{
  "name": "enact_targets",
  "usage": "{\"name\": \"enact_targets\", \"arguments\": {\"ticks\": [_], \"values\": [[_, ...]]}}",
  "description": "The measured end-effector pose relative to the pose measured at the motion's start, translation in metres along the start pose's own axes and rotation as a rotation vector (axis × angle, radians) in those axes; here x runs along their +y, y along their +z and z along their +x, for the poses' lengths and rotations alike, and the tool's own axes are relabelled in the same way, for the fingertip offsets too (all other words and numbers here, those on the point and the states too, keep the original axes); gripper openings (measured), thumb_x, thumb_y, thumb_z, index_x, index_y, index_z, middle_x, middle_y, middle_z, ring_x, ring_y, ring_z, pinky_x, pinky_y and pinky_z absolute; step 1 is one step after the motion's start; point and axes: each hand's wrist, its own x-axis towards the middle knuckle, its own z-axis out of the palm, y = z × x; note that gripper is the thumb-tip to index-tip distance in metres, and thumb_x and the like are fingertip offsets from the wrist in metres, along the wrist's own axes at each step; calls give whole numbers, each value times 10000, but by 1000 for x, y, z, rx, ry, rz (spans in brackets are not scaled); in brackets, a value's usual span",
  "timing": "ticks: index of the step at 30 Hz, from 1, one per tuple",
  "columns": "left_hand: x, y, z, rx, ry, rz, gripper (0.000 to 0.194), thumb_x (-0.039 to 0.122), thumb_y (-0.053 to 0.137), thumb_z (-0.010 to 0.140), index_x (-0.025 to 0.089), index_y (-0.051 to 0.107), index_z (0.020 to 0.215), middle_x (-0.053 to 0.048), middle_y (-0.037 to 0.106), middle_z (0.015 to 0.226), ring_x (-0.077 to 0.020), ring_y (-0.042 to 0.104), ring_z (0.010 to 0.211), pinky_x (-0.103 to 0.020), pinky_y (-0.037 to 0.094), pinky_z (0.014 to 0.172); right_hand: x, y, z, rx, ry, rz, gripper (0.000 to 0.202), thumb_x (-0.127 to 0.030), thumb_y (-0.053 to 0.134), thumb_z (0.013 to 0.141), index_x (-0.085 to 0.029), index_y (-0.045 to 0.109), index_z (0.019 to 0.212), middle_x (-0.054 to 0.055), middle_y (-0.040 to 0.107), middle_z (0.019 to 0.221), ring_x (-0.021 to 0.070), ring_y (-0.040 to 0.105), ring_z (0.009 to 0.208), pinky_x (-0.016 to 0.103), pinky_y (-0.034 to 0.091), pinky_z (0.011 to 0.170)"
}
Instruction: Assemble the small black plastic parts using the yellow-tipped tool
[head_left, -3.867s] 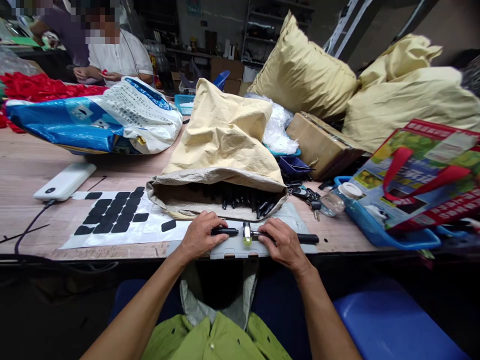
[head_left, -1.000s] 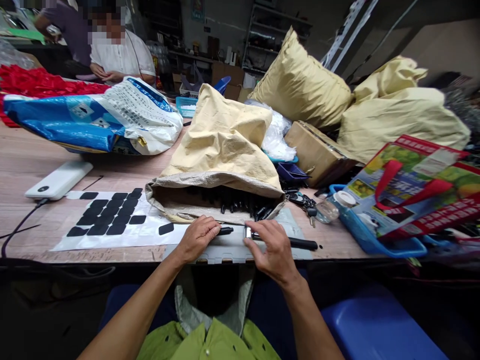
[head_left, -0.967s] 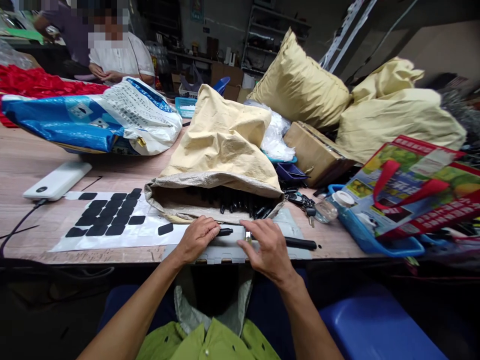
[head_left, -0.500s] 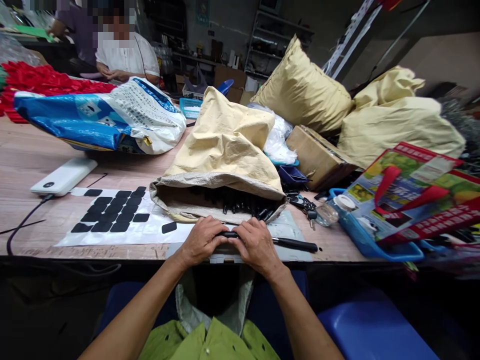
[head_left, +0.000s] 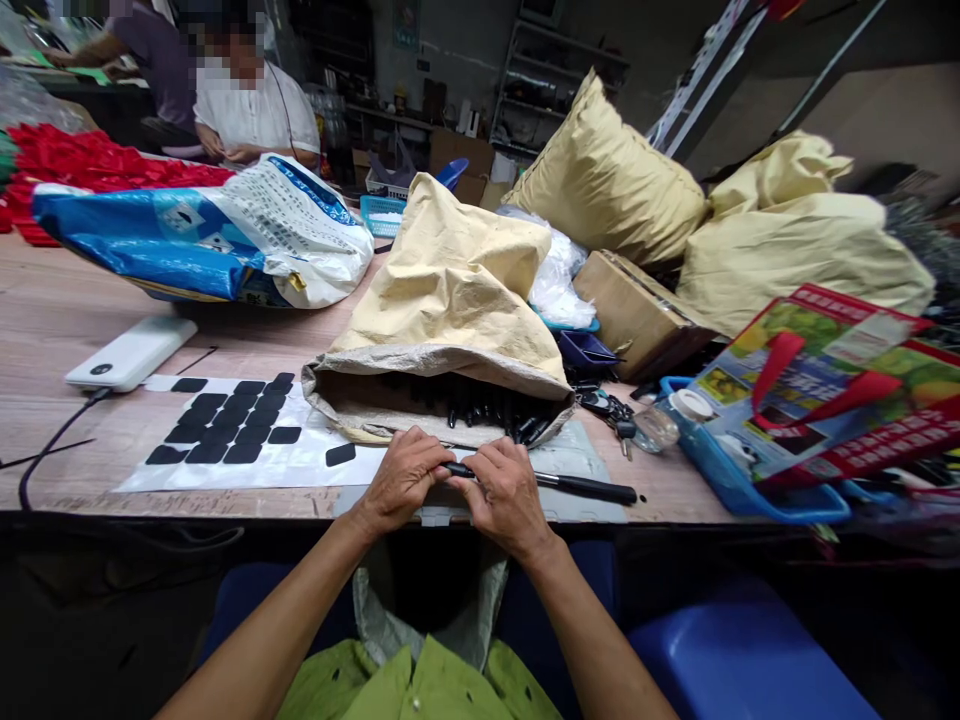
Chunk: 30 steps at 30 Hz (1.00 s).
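Both hands meet at the table's front edge, gripping one small black rod-like piece (head_left: 457,468). My left hand (head_left: 405,478) pinches its left end, and my right hand (head_left: 504,488) is closed round the other end. Just right of my right hand lies a tool with a metal shaft and black handle (head_left: 600,489). Behind the hands, an open cream cloth sack (head_left: 450,290) lies with its mouth toward me, showing several black pieces (head_left: 487,408) inside. To the left, a white sheet (head_left: 292,468) bears rows of black rounded patches (head_left: 232,420).
A white power bank (head_left: 131,354) with a cable and a blue-white bag (head_left: 202,240) lie at left. On the right are keys (head_left: 624,428), a blue basket (head_left: 720,480), a printed bag (head_left: 832,390) and a cardboard box (head_left: 637,305). A person in white (head_left: 259,115) sits across.
My right hand has shifted slightly left, and its grip on the black piece has changed. More of the tool's metal shaft shows beside it.
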Motion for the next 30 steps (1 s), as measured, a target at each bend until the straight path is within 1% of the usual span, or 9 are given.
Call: {"name": "enact_targets", "arguments": {"ticks": [5,9,13,15,17,20,25,28,30], "values": [[6,-2,1,-20,-8,66,162,246,543,994,234,696,1045,-20,689,926,-223,508,922,-404,332,856,5,-11,-3,-34,43,14,240,-431,757,872,-214,691,948,34,670,890,233,509,940,376,331,815],[8,-1,2,-46,-10,148,135,287,591,979,241,712,1016,-25,677,950,-234,511,946,-414,340,868,9,-22,-8,-53,64,-15,214,-390,729,889,-218,691,1011,46,674,957,242,519,971,381,350,845],[5,3,2,-41,-27,169,144,292,607,972,241,726,1036,-42,670,992,-238,506,965,-412,366,874,31,-42,-24,7,168,-79,164,-315,690,901,-216,688,1033,56,670,995,247,533,982,379,373,860],[4,5,2,-40,-29,161,159,279,611,970,237,718,1079,-43,677,995,-235,505,960,-411,375,878,44,-50,-34,38,217,-95,125,-286,670,907,-215,687,1009,52,671,977,242,540,969,376,386,868],[3,6,2,-44,-40,164,155,279,618,966,237,714,1079,-43,681,1000,-236,505,961,-414,377,878,53,-55,-43,48,244,-92,95,-276,657,910,-215,685,977,48,670,951,237,545,948,373,399,871],[3,6,3,-56,-55,171,140,300,608,972,241,720,1031,-46,676,999,-243,512,974,-415,380,874,52,-54,-49,43,256,-56,81,-266,640,914,-213,683,958,48,668,936,233,551,932,370,413,861],[5,4,3,-69,-55,177,161,349,644,949,241,716,1044,-56,668,1022,-253,524,1000,-419,381,885,37,-47,-44,39,240,-32,118,-261,629,914,-216,691,1003,56,680,980,237,566,952,380,419,874],[4,5,3,-75,-64,185,156,346,637,954,241,710,1043,-54,668,1023,-254,528,1000,-419,377,884,44,-47,-45,67,281,-88,125,-258,621,913,-211,694,1002,66,683,996,242,570,966,379,420,871],[4,5,4,-70,-69,182,144,335,644,949,236,702,1036,-50,672,1026,-254,529,999,-419,375,883,52,-47,-50,47,320,-157,147,-264,618,917,-212,695,1030,70,683,1021,245,567,981,378,416,866]]}}
